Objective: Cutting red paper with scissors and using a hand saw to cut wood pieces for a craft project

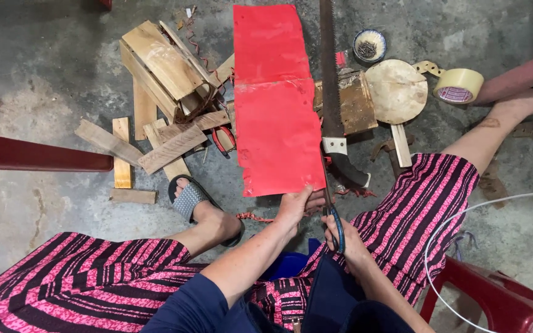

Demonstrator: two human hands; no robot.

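Observation:
A long red sheet lies on the concrete floor, creased across its middle. My left hand pinches its near right corner. My right hand grips the blue handles of a pair of scissors, whose blades point up along the sheet's right edge. A rusty hand saw with a dark handle lies beside that edge, partly on a wooden block.
Wood scraps and a broken crate are piled at left, with red pliers. A round wooden disc, tape roll and bowl of nails lie at right. A red chair stands near right.

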